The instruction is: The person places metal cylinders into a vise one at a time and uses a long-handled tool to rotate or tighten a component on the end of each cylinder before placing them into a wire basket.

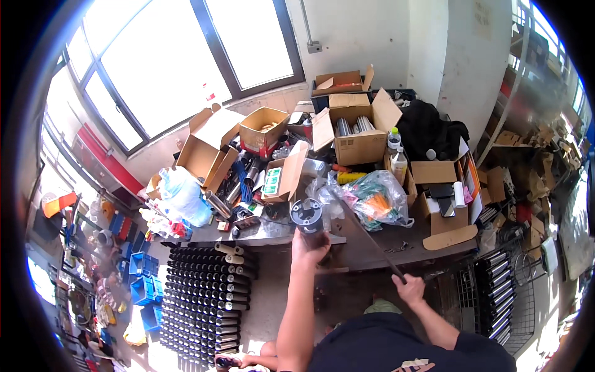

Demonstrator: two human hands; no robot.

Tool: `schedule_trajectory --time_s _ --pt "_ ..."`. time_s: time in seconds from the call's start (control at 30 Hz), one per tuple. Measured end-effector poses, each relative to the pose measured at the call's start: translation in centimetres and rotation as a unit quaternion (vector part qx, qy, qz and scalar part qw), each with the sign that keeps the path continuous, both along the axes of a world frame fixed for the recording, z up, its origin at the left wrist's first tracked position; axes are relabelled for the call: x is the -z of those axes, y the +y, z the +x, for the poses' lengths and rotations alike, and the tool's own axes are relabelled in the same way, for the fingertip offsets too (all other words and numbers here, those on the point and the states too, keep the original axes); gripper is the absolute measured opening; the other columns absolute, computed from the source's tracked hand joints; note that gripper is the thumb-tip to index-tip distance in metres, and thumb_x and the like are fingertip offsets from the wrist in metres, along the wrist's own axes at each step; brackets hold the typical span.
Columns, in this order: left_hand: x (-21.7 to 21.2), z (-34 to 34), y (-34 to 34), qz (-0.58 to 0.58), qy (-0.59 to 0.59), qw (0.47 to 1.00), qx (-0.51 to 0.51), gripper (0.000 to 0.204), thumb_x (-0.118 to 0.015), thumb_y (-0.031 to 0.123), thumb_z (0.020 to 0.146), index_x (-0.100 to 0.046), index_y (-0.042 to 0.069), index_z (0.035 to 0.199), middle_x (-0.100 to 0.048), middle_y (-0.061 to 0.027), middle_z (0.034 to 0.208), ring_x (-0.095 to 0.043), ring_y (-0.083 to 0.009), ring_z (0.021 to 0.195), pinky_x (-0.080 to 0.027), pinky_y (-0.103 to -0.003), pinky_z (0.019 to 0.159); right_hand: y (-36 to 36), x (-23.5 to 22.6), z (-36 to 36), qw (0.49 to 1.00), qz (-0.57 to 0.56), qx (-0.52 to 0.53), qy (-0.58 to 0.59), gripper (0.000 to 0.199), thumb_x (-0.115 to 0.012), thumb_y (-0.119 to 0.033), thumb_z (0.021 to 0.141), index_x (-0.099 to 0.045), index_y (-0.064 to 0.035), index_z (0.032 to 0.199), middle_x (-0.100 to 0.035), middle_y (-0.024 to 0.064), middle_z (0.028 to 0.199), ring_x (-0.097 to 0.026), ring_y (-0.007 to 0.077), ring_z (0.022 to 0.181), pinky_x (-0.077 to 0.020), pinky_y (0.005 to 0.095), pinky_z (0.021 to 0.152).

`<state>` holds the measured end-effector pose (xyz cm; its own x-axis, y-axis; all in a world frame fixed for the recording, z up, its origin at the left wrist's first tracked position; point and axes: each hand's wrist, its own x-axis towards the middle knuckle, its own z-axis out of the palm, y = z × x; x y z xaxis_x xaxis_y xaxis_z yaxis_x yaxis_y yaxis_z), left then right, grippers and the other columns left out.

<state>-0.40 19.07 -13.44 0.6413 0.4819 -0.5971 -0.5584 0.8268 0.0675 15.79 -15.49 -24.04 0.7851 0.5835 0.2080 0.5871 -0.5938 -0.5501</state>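
My left hand (310, 248) is wrapped round a dark cylinder (306, 214) and holds it up before the bench. The cylinder's round metal end face, with several holes, points up towards me. My right hand (409, 290) grips the lower end of a long dark rod (372, 240). From there the rod slants up and left, its far tip close to the clear plastic wrap beyond the cylinder. Whether the rod touches anything there, I cannot tell. Behind the rod lies a clear bag of green and orange pieces (378, 198).
Cluttered workbench (372, 251) holds open cardboard boxes (359, 149), bottles (398, 164) and a blue-white plastic bag (183, 195). Rows of dark cylinders (201, 297) stand at lower left beside blue crates (144, 290). A wire basket (520, 310) is at right. Another person's hand (232, 361) shows below.
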Motion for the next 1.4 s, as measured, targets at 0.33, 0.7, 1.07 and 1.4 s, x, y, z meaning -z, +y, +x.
schedule_trajectory --time_s 0.33,0.7,1.07,1.4 --pt "-3.7 -1.2 -3.7 -0.001 0.036 0.999 0.032 0.034 -0.067 0.04 0.083 -0.062 0.009 0.094 -0.062 -0.009 0.086 -0.057 -0.0274 0.079 -0.047 -0.038 0.067 -1.3 -4.2 9.5 0.996 -0.043 -0.021 -0.076 0.05 -0.071 -0.053 0.087 -0.069 -0.0052 0.07 -0.063 0.0228 0.066 -0.065 0.0438 0.067 -0.0508 0.0506 0.058" --pt "-7.9 -4.7 -14.8 0.292 -0.196 0.936 0.008 0.072 -0.065 0.034 0.079 -0.044 -0.007 0.134 -0.055 -0.0145 0.116 -0.058 -0.0259 0.094 -0.052 -0.037 0.084 -1.2 14.4 1.8 0.946 -0.115 0.036 0.302 0.057 -0.065 -0.055 0.091 -0.069 -0.0011 0.073 -0.064 0.0147 0.064 -0.065 0.0303 0.061 -0.0482 0.0437 0.056" --pt "-12.8 -9.1 -14.9 0.437 0.045 0.897 -0.053 0.072 -0.03 0.063 0.104 -0.052 -0.001 0.128 -0.065 -0.0161 0.105 -0.068 -0.0258 0.081 -0.059 -0.041 0.072 4.9 19.4 1.9 0.895 0.02 0.089 0.437 0.069 -0.075 -0.058 0.084 -0.066 0.0046 0.112 -0.069 0.0158 0.107 -0.064 0.0259 0.106 -0.048 0.0373 0.097" --pt "-11.5 -11.1 -13.6 0.417 0.135 0.897 -0.063 0.061 -0.03 0.055 0.107 -0.051 0.002 0.128 -0.066 -0.0158 0.097 -0.07 -0.0265 0.074 -0.06 -0.04 0.064 -5.3 17.8 0.8 0.916 -0.149 0.128 0.349 0.079 -0.072 -0.068 0.08 -0.069 0.002 0.117 -0.069 0.0214 0.119 -0.065 0.0314 0.115 -0.0485 0.0401 0.1"
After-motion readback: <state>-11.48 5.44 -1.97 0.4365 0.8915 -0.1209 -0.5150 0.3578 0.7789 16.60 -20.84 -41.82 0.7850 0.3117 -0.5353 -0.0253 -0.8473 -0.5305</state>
